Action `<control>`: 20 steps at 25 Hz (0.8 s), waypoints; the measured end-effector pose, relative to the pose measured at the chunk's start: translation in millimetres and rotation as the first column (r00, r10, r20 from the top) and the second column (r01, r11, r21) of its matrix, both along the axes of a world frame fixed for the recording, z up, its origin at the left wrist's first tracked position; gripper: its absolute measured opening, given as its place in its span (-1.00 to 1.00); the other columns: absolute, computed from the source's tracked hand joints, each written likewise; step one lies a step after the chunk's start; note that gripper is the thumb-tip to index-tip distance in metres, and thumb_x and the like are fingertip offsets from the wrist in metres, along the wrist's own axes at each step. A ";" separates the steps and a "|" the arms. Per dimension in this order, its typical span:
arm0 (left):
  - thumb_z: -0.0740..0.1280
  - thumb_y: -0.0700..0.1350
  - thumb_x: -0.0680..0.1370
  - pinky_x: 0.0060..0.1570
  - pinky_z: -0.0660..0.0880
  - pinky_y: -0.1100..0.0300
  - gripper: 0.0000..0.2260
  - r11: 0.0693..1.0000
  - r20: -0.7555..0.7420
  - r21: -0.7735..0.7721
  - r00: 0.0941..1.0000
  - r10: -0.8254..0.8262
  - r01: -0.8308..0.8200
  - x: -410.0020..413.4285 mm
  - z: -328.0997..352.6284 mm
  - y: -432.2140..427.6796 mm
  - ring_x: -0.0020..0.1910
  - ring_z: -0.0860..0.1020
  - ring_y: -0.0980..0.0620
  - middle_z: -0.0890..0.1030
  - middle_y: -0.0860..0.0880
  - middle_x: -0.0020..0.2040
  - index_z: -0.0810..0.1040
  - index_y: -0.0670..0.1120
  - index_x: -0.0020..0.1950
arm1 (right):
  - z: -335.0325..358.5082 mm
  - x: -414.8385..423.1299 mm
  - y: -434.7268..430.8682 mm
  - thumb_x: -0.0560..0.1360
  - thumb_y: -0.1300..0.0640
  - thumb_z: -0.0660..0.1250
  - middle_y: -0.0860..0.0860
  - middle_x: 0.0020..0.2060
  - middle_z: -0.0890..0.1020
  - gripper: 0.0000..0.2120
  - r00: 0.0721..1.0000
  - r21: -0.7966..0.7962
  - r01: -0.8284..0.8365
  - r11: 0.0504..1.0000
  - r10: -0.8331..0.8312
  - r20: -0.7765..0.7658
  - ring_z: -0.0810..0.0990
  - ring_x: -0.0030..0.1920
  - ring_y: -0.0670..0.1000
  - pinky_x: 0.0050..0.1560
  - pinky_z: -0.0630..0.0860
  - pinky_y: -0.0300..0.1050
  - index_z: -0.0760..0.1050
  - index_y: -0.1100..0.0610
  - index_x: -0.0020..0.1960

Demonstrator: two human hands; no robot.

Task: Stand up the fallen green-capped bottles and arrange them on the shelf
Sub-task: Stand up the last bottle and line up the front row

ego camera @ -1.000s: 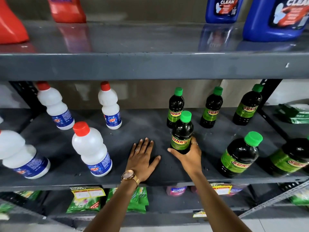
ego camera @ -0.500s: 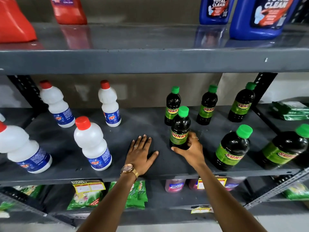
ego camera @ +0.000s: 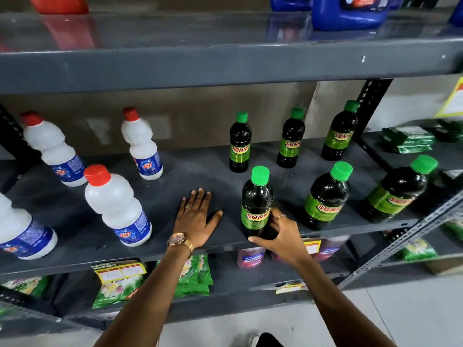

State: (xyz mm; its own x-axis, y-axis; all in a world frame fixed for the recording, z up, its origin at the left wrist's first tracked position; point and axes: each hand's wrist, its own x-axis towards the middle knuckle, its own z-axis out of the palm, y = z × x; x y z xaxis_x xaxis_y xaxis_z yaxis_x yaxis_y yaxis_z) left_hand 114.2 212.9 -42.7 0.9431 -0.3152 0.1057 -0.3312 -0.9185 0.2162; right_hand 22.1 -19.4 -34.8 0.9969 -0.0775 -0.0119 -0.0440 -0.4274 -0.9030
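Green-capped bottle [ego camera: 256, 204] is standing near the shelf [ego camera: 160, 249] edge, right hand [ego camera: 278, 234] gripping it; left hand [ego camera: 195, 219] is lying flat, empty; a nudge risks toppling it off.

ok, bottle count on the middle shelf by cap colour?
Green-capped bottles: 6
Red-capped white bottles: 4
Total: 10

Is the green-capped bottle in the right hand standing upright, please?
Upright: the green-capped bottle stands base-down on the shelf, cap up, the right hand gripping its lower part.
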 end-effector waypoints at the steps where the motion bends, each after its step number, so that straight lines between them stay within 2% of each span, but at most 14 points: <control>1: -0.21 0.34 0.43 0.47 -0.12 -0.01 -0.25 1.000 0.004 -0.009 1.000 0.003 -0.003 0.7 -0.2 0.5 0.51 -0.01 -0.05 0.08 -0.09 0.55 0.07 -0.05 0.51 | 0.8 0.4 0.4 0.18 0.04 0.63 -0.06 0.11 0.64 -0.26 1.000 -0.020 -0.014 1.000 0.013 -0.007 0.59 0.14 -0.23 0.20 0.47 -0.30 0.41 0.04 0.29; 3: -0.20 0.33 0.43 0.47 -0.11 -0.02 -0.25 1.000 0.011 -0.018 1.000 0.005 -0.004 0.1 0.3 -0.1 0.51 -0.01 -0.05 0.09 -0.10 0.54 0.08 -0.06 0.51 | 0.6 2.6 -1.4 0.16 -0.05 0.62 -0.01 0.15 0.64 -0.19 0.999 -0.060 -0.028 0.998 0.026 -0.025 0.59 0.19 -0.11 0.26 0.48 -0.16 0.39 0.06 0.33; 8: -0.16 0.33 0.44 0.48 -0.07 -0.01 -0.26 0.999 -0.026 -0.043 0.999 0.019 -0.020 -3.7 1.1 1.6 0.51 0.02 -0.04 0.13 -0.10 0.53 0.15 -0.07 0.49 | 4.9 5.3 2.4 0.21 -0.10 0.58 0.05 0.19 0.63 -0.18 0.996 -0.132 -0.087 0.987 0.086 -0.012 0.58 0.22 0.02 0.25 0.51 0.06 0.35 0.06 0.38; 10: -0.05 0.26 0.50 0.48 -0.03 -0.01 -0.34 0.990 -0.050 -0.111 0.996 0.079 -0.084 -12.8 3.4 -3.2 0.50 0.06 -0.06 0.19 -0.13 0.52 0.18 -0.11 0.47 | 10.8 1.1 3.9 0.24 -0.06 0.58 -0.01 0.22 0.61 -0.18 0.991 -0.102 -0.131 0.986 0.131 -0.007 0.56 0.24 -0.06 0.29 0.48 -0.03 0.32 0.05 0.41; 12: 0.14 0.04 0.58 0.47 0.05 -0.07 -0.49 0.935 0.000 -0.300 0.980 0.199 -0.190 -41.0 4.7 -18.3 0.48 0.16 -0.13 0.27 -0.21 0.47 0.21 -0.18 0.45 | 13.0 -11.9 -1.4 0.25 -0.10 0.57 -0.12 0.33 0.51 -0.12 0.990 0.003 -0.140 0.990 0.140 0.002 0.46 0.33 -0.15 0.36 0.39 -0.16 0.26 -0.01 0.48; 13: 0.20 -0.06 0.57 0.46 0.08 -0.09 -0.53 0.874 0.023 -0.418 0.959 0.281 -0.246 -61.4 4.1 -30.3 0.45 0.20 -0.17 0.31 -0.24 0.44 0.23 -0.20 0.44 | 11.8 -22.3 -9.6 0.27 -0.13 0.55 -0.16 0.36 0.45 -0.14 0.995 0.072 -0.101 0.992 0.101 0.004 0.42 0.37 -0.16 0.38 0.36 -0.17 0.27 -0.06 0.47; 15: 0.23 -0.06 0.53 0.45 0.07 -0.07 -0.51 0.728 -0.004 -0.621 0.930 0.368 -0.291 -101.5 3.0 -57.8 0.43 0.25 -0.18 0.35 -0.21 0.42 0.26 -0.19 0.43 | 10.0 -52.2 -34.7 0.32 -0.11 0.53 -0.18 0.29 0.53 -0.42 0.999 0.160 0.038 0.986 -0.044 0.031 0.50 0.30 -0.14 0.30 0.46 -0.11 0.42 -0.19 0.29; 17: 0.23 0.02 0.44 0.46 0.02 -0.05 -0.41 0.646 -0.040 -0.739 0.971 0.237 -0.188 -121.1 3.4 -78.7 0.42 0.27 -0.03 0.35 -0.04 0.42 0.24 -0.15 0.44 | 11.7 -72.9 -61.7 0.33 -0.05 0.54 -0.13 0.08 0.62 -0.64 0.953 0.165 0.252 0.954 -0.274 0.129 0.60 0.11 -0.06 0.12 0.54 -0.17 0.49 -0.17 0.06; 18: 0.26 0.04 0.39 0.45 0.06 -0.06 -0.35 0.612 -0.068 -0.776 0.985 0.159 -0.152 -123.0 3.9 -89.5 0.40 0.28 0.04 0.35 0.08 0.40 0.22 -0.12 0.45 | 13.9 -76.7 -75.7 0.32 -0.01 0.56 -0.08 0.03 0.58 -0.63 0.910 0.158 0.352 0.923 -0.377 0.174 0.59 0.08 -0.01 0.08 0.51 -0.24 0.48 -0.12 0.04; 20: 0.35 0.10 0.31 0.39 0.18 -0.02 -0.31 0.575 -0.115 -0.796 0.980 0.162 -0.189 -115.1 10.1 -108.1 0.32 0.36 0.06 0.44 0.21 0.25 0.29 -0.07 0.40 | 12.2 -64.9 -97.4 0.26 0.06 0.60 -0.02 0.09 0.45 -0.45 0.859 0.111 0.457 0.883 -0.470 0.204 0.48 0.13 0.04 0.15 0.43 -0.23 0.42 0.04 0.15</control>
State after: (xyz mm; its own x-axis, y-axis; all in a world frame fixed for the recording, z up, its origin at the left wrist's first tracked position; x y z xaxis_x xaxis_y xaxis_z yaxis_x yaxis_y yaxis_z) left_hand -0.9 104.8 -32.6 0.9771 0.0566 0.2052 -0.1648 -0.4089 0.8976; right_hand -42.8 -116.8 -22.6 0.8233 -0.5372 0.1834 -0.0234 -0.3549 -0.9346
